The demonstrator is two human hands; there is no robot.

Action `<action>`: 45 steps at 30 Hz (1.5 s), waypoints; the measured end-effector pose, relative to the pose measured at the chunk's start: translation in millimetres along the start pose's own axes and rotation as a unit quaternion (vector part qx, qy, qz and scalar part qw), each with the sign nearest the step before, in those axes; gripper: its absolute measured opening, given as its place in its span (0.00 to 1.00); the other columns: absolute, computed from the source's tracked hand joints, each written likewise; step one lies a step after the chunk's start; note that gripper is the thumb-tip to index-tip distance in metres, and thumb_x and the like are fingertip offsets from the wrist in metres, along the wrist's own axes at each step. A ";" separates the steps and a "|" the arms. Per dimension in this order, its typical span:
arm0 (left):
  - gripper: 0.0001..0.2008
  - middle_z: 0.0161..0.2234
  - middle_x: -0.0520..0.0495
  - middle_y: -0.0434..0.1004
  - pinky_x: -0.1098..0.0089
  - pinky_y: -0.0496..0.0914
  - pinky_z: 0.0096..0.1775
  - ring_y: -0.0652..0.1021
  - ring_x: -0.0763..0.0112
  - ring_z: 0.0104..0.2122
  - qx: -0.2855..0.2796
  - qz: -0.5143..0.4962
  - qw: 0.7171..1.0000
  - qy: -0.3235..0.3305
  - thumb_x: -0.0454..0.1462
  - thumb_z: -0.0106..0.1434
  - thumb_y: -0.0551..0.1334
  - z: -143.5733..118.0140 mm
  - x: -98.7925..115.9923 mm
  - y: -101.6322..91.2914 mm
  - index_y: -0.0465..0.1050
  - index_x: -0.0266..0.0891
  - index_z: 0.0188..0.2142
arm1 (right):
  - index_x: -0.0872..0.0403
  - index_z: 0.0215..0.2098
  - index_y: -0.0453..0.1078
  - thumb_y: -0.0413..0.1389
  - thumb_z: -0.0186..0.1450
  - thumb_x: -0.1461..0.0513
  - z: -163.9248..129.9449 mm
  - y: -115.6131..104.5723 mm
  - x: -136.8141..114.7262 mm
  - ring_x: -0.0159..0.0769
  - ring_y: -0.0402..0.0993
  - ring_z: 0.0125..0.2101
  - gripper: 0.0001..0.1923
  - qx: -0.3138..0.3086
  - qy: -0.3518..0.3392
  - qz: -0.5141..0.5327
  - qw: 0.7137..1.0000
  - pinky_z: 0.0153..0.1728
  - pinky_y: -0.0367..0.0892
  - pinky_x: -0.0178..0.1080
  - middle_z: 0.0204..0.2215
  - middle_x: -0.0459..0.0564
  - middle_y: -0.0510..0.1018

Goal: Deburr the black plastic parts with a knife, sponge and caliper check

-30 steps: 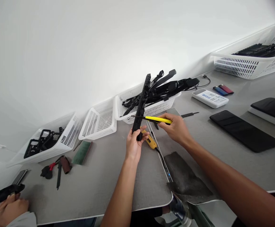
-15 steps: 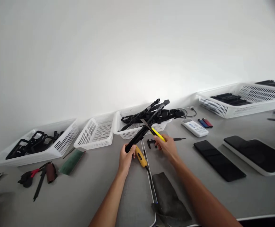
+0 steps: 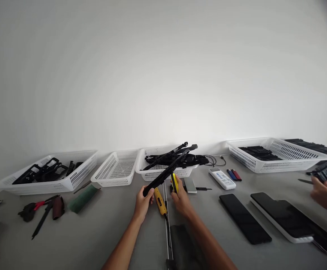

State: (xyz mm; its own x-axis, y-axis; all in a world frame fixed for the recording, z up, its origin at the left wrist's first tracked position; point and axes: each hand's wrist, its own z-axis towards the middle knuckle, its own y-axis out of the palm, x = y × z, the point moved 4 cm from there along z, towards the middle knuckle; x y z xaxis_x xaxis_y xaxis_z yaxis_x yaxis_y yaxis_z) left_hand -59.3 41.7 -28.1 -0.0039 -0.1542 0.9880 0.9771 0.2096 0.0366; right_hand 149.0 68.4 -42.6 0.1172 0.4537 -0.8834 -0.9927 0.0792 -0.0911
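While the view takes in the whole bench, the far left holds a white basket (image 3: 53,176) of black frames, with red-handled pliers (image 3: 31,209), a brown roll (image 3: 58,206) and a green block (image 3: 81,198) on the table (image 3: 101,232) in front of it. Next along stands an empty-looking basket (image 3: 117,172), then a basket of long black strips (image 3: 166,168).

Just near of that basket, the left hand (image 3: 142,201) is closed around the near end of a long black plastic strip (image 3: 166,170), which now slants up and to the right at a low angle; a second ago it stood almost upright. A yellow-handled tool (image 3: 160,201) lies on the table between the hands. The right hand (image 3: 181,197) is wrapped around a yellow utility knife (image 3: 174,182), held nearly upright just under the strip. A second ago the knife lay across the strip; now it looks drawn back from it, though whether blade and strip touch is too small to tell. That reads as one trimming pass finished and the strip being turned for another look.

Further right lie a white remote (image 3: 222,178), two lighters (image 3: 234,174), a dark phone (image 3: 244,217) and a tablet (image 3: 284,215). At the right edge another person's hand (image 3: 323,195) has come into view near a wide basket (image 3: 275,153).
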 end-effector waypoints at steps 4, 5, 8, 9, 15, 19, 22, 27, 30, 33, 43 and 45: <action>0.27 0.24 0.54 0.72 0.70 0.70 0.26 0.74 0.69 0.23 0.024 -0.005 1.000 0.007 0.60 0.60 0.70 1.3 -3.0 -4.6 0.73 0.40 0.40 | 0.50 0.74 0.57 0.52 0.61 0.64 -7.3 10.3 14.1 0.45 0.68 0.67 0.41 -0.024 -0.014 -0.044 0.999 0.69 0.62 0.49 0.66 0.56 0.72; 0.27 0.24 0.54 0.72 0.70 0.70 0.27 0.74 0.68 0.23 0.028 -0.004 1.000 0.008 0.60 0.60 0.70 1.4 -3.7 -5.2 0.73 0.40 0.40 | 0.51 0.72 0.58 0.52 0.62 0.64 -7.9 10.1 16.5 0.45 0.72 0.64 0.39 -0.020 -0.005 -0.053 0.998 0.66 0.65 0.48 0.62 0.56 0.75; 0.28 0.25 0.52 0.74 0.67 0.72 0.28 0.76 0.65 0.25 0.045 0.001 0.999 0.017 0.60 0.59 0.70 1.4 -4.7 -6.6 0.74 0.39 0.42 | 0.53 0.62 0.66 0.51 0.65 0.61 -8.7 7.3 17.8 0.46 0.81 0.49 0.27 -0.015 0.015 -0.078 0.997 0.54 0.75 0.47 0.49 0.56 0.82; 0.28 0.27 0.50 0.76 0.66 0.73 0.29 0.77 0.64 0.26 0.055 0.005 0.998 0.023 0.60 0.59 0.70 1.2 -4.7 -7.5 0.74 0.39 0.44 | 0.53 0.58 0.69 0.50 0.67 0.59 -9.3 5.9 17.0 0.47 0.82 0.46 0.22 -0.014 0.018 -0.086 0.996 0.50 0.76 0.47 0.46 0.55 0.83; 0.25 0.45 0.40 0.83 0.55 0.73 0.52 0.81 0.47 0.50 0.121 0.047 0.989 0.073 0.55 0.55 0.73 -1.4 -3.2 -11.8 0.79 0.42 0.44 | 0.51 0.55 0.70 0.53 0.63 0.61 -20.4 -7.2 13.0 0.52 0.81 0.51 0.21 0.011 0.017 -0.143 0.990 0.54 0.74 0.52 0.50 0.56 0.83; 0.23 0.46 0.37 0.85 0.49 0.70 0.57 0.80 0.42 0.53 0.111 0.060 0.989 0.081 0.55 0.55 0.73 -3.2 -3.4 -8.2 0.82 0.42 0.42 | 0.50 0.60 0.68 0.54 0.58 0.64 -36.2 -10.6 9.2 0.53 0.77 0.59 0.31 0.002 -0.011 -0.162 0.987 0.60 0.72 0.54 0.57 0.56 0.79; 0.24 0.46 0.38 0.85 0.50 0.71 0.56 0.81 0.42 0.53 0.112 0.053 0.989 0.081 0.57 0.54 0.73 -5.1 -1.8 -7.8 0.82 0.43 0.41 | 0.47 0.61 0.70 0.55 0.61 0.64 -48.4 -7.7 2.9 0.53 0.75 0.60 0.29 -0.058 -0.054 -0.192 0.978 0.63 0.69 0.56 0.59 0.54 0.79; 0.29 0.30 0.45 0.82 0.57 0.76 0.41 0.83 0.52 0.33 0.098 0.013 0.993 0.059 0.62 0.56 0.71 -7.4 -0.2 -8.6 0.77 0.42 0.42 | 0.48 0.60 0.72 0.57 0.70 0.50 -36.8 -33.3 0.4 0.59 0.72 0.59 0.23 -0.011 -0.042 -0.297 0.954 0.57 0.70 0.57 0.57 0.58 0.79; 0.30 0.29 0.47 0.81 0.58 0.76 0.40 0.83 0.56 0.30 0.071 -0.028 0.996 0.049 0.65 0.59 0.67 -9.6 4.3 -7.5 0.71 0.43 0.41 | 0.52 0.59 0.73 0.53 0.70 0.50 -15.2 -62.0 7.6 0.62 0.70 0.60 0.23 0.064 0.016 -0.386 0.920 0.56 0.68 0.58 0.58 0.62 0.78; 0.29 0.31 0.47 0.83 0.59 0.77 0.42 0.85 0.56 0.33 0.036 -0.076 0.996 0.029 0.64 0.61 0.67 -16.1 13.8 -6.2 0.67 0.44 0.41 | 0.53 0.51 0.77 0.59 0.64 0.53 -1.0 -76.0 15.5 0.65 0.71 0.56 0.20 0.061 0.035 -0.403 0.913 0.54 0.64 0.59 0.50 0.63 0.82; 0.38 0.44 0.42 0.85 0.58 0.77 0.50 0.84 0.51 0.49 0.024 -0.177 0.980 -0.083 0.48 0.56 0.77 -32.9 20.6 -10.6 0.70 0.45 0.63 | 0.53 0.54 0.72 0.55 0.65 0.52 -1.3 -89.9 20.2 0.58 0.73 0.52 0.22 0.113 0.072 -0.323 0.937 0.53 0.64 0.54 0.52 0.61 0.81; 0.31 0.45 0.40 0.84 0.58 0.78 0.47 0.85 0.50 0.47 0.015 -0.182 0.978 -0.100 0.47 0.56 0.75 -30.2 19.8 -11.5 0.74 0.42 0.57 | 0.54 0.56 0.70 0.56 0.64 0.51 -0.4 -94.6 21.1 0.55 0.74 0.50 0.26 0.129 0.086 -0.293 0.943 0.51 0.67 0.52 0.53 0.61 0.80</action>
State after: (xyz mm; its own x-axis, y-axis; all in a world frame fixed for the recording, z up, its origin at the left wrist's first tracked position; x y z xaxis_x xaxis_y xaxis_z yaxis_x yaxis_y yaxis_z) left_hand -64.2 7.1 -13.5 -0.3941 -0.0328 0.9185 0.8968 0.2049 0.3921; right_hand 245.4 70.2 -52.8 0.6156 0.1151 -0.7796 -0.7160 0.4950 -0.4923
